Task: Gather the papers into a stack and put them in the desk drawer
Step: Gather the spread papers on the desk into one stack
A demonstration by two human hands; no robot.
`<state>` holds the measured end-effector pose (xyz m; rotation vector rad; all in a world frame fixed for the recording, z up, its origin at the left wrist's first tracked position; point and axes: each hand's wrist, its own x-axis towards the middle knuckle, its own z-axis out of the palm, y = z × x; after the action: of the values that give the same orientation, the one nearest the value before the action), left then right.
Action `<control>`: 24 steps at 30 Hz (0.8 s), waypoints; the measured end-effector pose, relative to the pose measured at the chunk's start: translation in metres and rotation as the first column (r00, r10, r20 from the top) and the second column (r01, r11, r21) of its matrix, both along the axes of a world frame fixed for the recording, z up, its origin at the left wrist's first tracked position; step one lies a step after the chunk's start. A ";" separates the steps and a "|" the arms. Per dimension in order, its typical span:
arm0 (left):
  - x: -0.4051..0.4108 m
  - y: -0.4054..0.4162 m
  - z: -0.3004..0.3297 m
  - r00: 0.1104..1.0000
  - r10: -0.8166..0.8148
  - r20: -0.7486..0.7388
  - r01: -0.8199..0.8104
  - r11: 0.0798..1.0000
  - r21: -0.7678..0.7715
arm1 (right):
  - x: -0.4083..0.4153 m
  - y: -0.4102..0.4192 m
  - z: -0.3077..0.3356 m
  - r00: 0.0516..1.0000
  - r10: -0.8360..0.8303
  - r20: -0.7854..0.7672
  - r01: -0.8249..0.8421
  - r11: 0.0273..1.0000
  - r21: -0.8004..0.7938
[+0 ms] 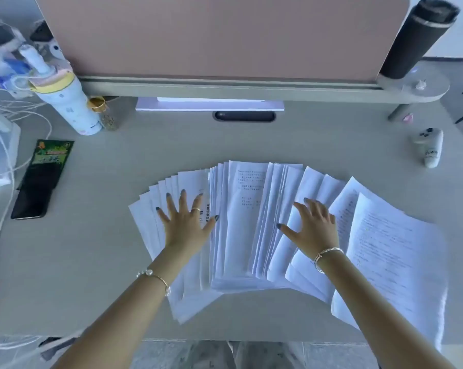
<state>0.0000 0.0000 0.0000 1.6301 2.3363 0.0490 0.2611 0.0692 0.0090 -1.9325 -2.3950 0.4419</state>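
Several white printed papers (241, 225) lie fanned out across the middle of the pale desk (105, 262), overlapping from left to right. My left hand (187, 222) rests flat on the left part of the fan, fingers spread. On the right-centre sheets lies my right hand (314, 225), palm down, fingers apart and slightly curled. Neither hand grips a sheet. The rightmost sheets (392, 251) reach over the desk's front edge. No drawer is in view.
A black phone (34, 198) lies at the left with a green packet (52, 153) overlapping its far end. A white bottle (68, 102) and cables stand at the back left. A pink partition panel (219, 35) closes the back, a black tumbler (416, 35) stands at the right, and a small white tube (432, 147) lies nearby.
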 end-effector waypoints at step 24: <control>-0.002 -0.014 -0.056 0.933 0.035 0.357 -0.187 0.897 0.401 | -0.049 -0.020 -0.045 0.927 0.168 -0.334 -0.072 0.957 0.281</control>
<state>-0.0024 -0.0140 -0.0559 1.5027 2.2386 0.8625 0.2122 0.0494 -0.0361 -1.4573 -2.2117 0.4097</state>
